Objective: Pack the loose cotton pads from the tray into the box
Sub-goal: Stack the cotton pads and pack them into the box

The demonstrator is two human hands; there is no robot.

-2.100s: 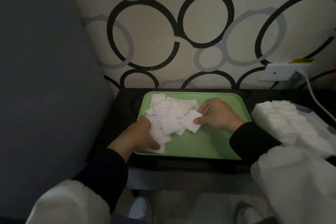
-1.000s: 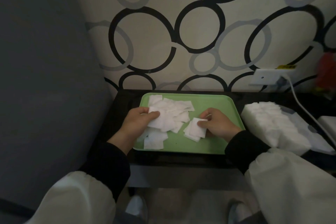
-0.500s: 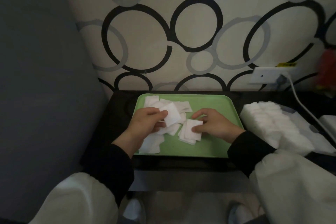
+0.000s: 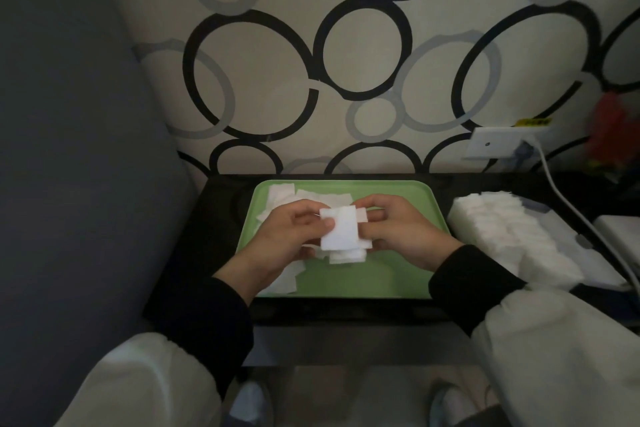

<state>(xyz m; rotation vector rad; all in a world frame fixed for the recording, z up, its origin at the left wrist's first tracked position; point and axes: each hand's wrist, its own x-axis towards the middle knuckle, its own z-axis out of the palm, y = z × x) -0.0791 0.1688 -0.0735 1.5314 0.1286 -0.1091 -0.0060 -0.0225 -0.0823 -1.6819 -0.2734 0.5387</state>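
left hand (image 4: 287, 236) + right hand (image 4: 405, 232) | grip: holding pad stack (image 4: 341, 232) | over tray (image 4: 381, 274)

Dim, muted indoor light, dark corners, wide-angle bending at the edges, and a blurred red object (image 4: 607, 130) at right.

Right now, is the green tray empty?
Not empty. Loose cotton pads lie at the left of the green tray; left hand and right hand hold a pad stack above it.

Blk table (image 4: 214, 218): tray (image 4: 381, 277), box (image 4: 585, 253).
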